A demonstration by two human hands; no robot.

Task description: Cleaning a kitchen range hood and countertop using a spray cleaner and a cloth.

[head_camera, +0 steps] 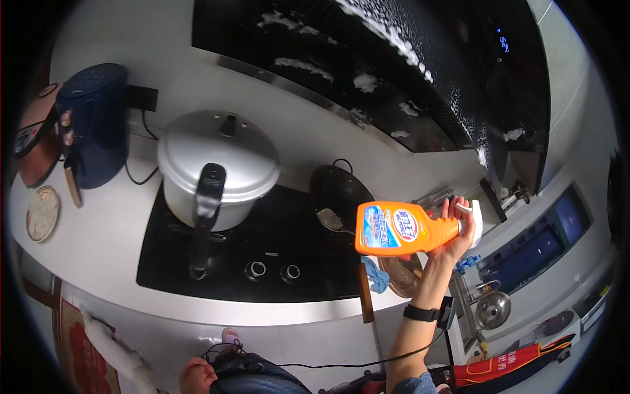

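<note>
My right hand [455, 236] grips an orange spray bottle [398, 229] by its neck, near the white trigger head. The bottle lies sideways in the air, its printed label facing up, over the right end of the black gas hob [236, 280]. White foam [365, 82] clings in patches to the black range hood [315, 54]. Low in the view, my left hand [197, 375] is curled close to my body; I see nothing in it, and whether its fingers are fully closed is unclear. A black band with a small device is on my right wrist.
An aluminium pressure cooker [219, 157] and a wok [337, 192] holding a ladle stand on the hob. A blue air fryer [93, 128], a rice cooker [39, 138] and a plate [43, 213] are at left. A blue cloth [375, 276] lies right. A cable runs to my right arm.
</note>
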